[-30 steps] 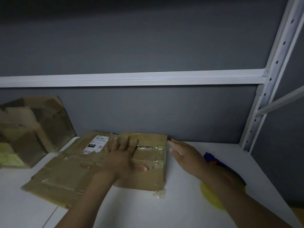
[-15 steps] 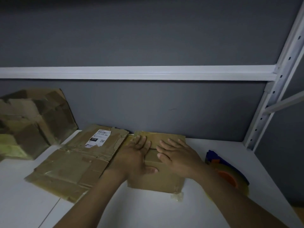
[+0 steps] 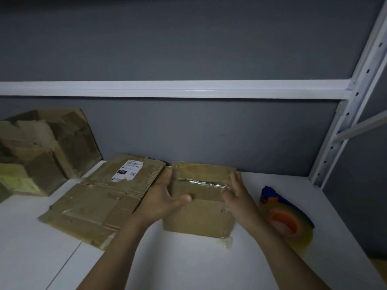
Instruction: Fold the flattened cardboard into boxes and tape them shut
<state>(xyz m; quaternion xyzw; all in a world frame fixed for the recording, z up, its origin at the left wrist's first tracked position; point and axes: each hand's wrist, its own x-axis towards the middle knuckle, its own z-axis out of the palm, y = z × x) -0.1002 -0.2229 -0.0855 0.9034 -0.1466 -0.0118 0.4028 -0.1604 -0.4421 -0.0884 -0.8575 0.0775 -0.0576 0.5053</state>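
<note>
A small brown cardboard piece with old clear tape across its top lies on the white table near the back wall. My left hand grips its left edge, thumb laid over the front. My right hand holds its right edge, fingers pointing up. Its upper part looks raised off the table. A larger flattened cardboard with a white shipping label lies to the left, touching the small piece. A clear tape roll on an orange-and-blue dispenser sits just right of my right wrist.
A heap of crumpled cardboard boxes leans against the grey wall at the far left. A white shelf beam crosses above, and a perforated metal upright stands at the right. The table edge drops off at the right.
Both hands moved from lying flat on the small cardboard to gripping its left and right edges. The piece shifted right, away from the larger cardboard, and its top lifted.
</note>
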